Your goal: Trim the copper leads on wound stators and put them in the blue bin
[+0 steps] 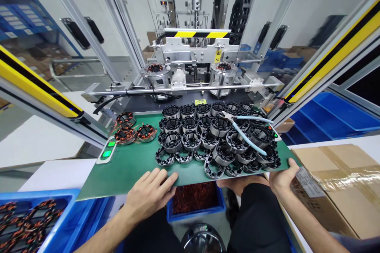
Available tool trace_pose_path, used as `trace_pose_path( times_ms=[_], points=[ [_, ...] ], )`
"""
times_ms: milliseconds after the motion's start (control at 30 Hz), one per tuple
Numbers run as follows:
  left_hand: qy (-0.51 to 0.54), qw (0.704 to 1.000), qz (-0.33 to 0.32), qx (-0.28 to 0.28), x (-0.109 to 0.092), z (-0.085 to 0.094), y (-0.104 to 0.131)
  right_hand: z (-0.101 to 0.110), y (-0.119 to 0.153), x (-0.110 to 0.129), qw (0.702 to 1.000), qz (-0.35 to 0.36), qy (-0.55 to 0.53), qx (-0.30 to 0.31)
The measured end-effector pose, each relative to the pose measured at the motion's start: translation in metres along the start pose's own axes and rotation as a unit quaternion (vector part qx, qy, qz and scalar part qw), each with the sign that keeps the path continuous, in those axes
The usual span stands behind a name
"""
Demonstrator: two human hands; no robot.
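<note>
My left hand point(151, 191) rests at the front edge of a green board point(118, 178), its fingers bent and lying over the top. At the board's right front corner is my right hand point(283, 176), thumb on top and the other fingers hidden below the edge. Rows of black and silver stator rings point(191, 140) stand on the board between and beyond the hands, some stacked. Light-blue-handled cutters point(246, 136) lie open across the rings. At the board's left are three stators with copper windings point(146, 132).
Behind the board stands a winding machine point(196, 53) with two metal holders. A blue bin of wound stators point(59, 195) is at the lower left, a cardboard box point(341, 166) at the right, and a blue bin point(196, 218) under the board. Yellow-black posts flank the machine.
</note>
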State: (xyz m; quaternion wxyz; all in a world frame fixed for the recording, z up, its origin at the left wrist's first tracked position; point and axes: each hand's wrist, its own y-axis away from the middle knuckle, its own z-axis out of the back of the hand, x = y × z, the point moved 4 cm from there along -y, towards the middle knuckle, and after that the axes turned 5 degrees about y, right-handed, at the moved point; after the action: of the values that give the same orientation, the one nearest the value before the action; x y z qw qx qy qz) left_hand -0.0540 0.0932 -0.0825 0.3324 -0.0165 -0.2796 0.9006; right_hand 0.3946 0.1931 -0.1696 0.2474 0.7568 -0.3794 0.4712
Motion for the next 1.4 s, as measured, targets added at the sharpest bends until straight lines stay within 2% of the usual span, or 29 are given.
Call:
trace_pose_path(
  times_ms=[433,633,967,1400],
  points=[
    [-0.002,1.0,0.004,0.012,0.001,-0.0033,0.0024,0.0029,0.0006,-0.0028,1.0,-0.016,-0.013,0.004],
    [0.0,1.0,0.002,0.013,0.0003,-0.0021,0.0019,0.0002,0.002,0.0017,1.0,0.01,-0.012,0.0],
    [0.0,1.0,0.002,0.009,0.0001,0.0002,-0.0013,-0.0006,0.0019,0.0017,1.0,0.012,-0.004,0.003],
    [0.005,1.0,0.004,0.007,0.0009,-0.0022,0.0004,0.0019,0.0005,-0.0012,1.0,-0.016,-0.019,0.005]
  ],
)
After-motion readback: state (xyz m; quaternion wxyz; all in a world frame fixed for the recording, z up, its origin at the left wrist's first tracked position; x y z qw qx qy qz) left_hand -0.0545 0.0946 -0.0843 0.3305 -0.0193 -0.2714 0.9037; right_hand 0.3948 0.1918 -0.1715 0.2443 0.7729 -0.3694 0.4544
